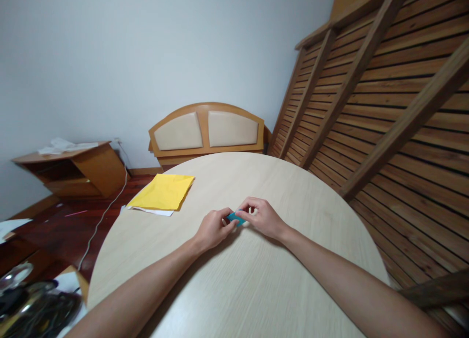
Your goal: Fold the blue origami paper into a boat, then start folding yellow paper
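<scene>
A small flat teal piece (237,218), which looks like folded paper, is held between my two hands just over the middle of the table. My left hand (216,229) pinches its left end between thumb and fingers. From the other side, my right hand (264,218) grips the upper right part with thumb and forefinger. My fingers cover much of the piece, so its full shape is hidden. Left of my hands lie yellow sheets (161,191), with a white sheet (154,212) showing under their front edge.
The round pale wood table (278,289) fills the foreground. Beyond it stands a padded headboard (207,130) against the wall. Wooden slatted panels (366,108) lean at the right. At left are a low cabinet (88,169), a white cable (106,216) and cluttered items (36,304).
</scene>
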Demonstrator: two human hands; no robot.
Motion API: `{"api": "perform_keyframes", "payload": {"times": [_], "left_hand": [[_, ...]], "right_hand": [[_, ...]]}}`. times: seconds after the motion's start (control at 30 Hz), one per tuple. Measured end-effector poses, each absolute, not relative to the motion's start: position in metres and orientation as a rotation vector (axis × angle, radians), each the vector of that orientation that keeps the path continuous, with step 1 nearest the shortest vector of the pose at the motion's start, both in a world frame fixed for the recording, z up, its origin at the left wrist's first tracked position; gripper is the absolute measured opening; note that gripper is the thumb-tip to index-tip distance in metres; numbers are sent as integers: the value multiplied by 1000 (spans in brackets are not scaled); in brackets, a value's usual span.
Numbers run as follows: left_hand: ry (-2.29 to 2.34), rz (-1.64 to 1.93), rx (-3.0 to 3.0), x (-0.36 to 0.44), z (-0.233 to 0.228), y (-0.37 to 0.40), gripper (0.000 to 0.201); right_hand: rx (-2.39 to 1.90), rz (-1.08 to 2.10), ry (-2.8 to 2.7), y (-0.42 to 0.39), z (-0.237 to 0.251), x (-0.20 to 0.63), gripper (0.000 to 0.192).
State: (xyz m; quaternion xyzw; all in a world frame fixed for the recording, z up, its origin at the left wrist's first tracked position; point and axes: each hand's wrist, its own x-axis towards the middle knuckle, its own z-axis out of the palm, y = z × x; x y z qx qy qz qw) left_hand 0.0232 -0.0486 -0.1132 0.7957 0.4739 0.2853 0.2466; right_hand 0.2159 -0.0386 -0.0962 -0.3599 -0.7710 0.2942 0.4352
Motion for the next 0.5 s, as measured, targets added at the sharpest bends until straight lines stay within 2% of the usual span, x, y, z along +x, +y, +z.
{"api": "perform_keyframes", "payload": {"times": [0.5], "left_hand": [[1184, 974, 2114, 22, -111, -48, 35]], "right_hand": [[-845, 617, -2016, -34, -100, 222, 15]]}}
